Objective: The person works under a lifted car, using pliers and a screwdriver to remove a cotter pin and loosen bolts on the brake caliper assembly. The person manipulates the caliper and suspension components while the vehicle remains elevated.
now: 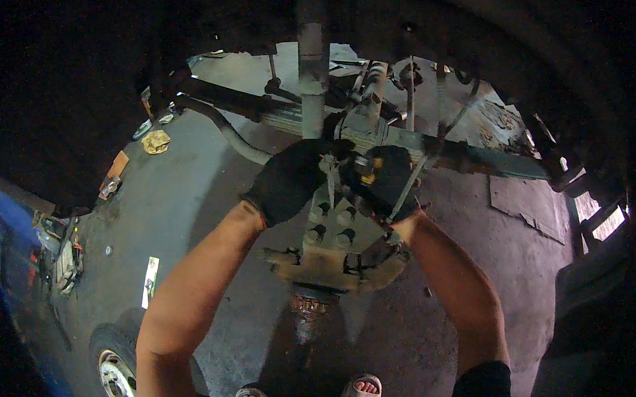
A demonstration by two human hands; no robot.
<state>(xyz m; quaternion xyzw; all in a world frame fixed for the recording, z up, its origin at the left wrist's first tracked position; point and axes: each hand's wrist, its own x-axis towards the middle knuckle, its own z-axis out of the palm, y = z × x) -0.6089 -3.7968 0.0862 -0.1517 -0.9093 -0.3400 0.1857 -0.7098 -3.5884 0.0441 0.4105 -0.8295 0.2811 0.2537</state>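
Note:
My left hand (286,182), in a black glove, is curled at a grey fitting (331,171) above a dusty bolted metal assembly (329,222) on the vehicle's underside. My right hand (394,182), also gloved, closes beside it around something dark; a yellow patch shows there, and I cannot make out what it is. A thin grey line (412,181) slants past the right hand. Behind the hands are a vertical grey shaft (312,66) and a leaf spring (506,160). What my left fingertips grip is hidden.
A curved grey bar (228,128) runs at the left. On the floor lie a yellowish cloth (155,142), a pale strip (150,281), a flat sheet (525,205) and a wheel (117,373). A blue object (8,237) stands far left. Dark bodywork overhangs above. My sandalled feet are below.

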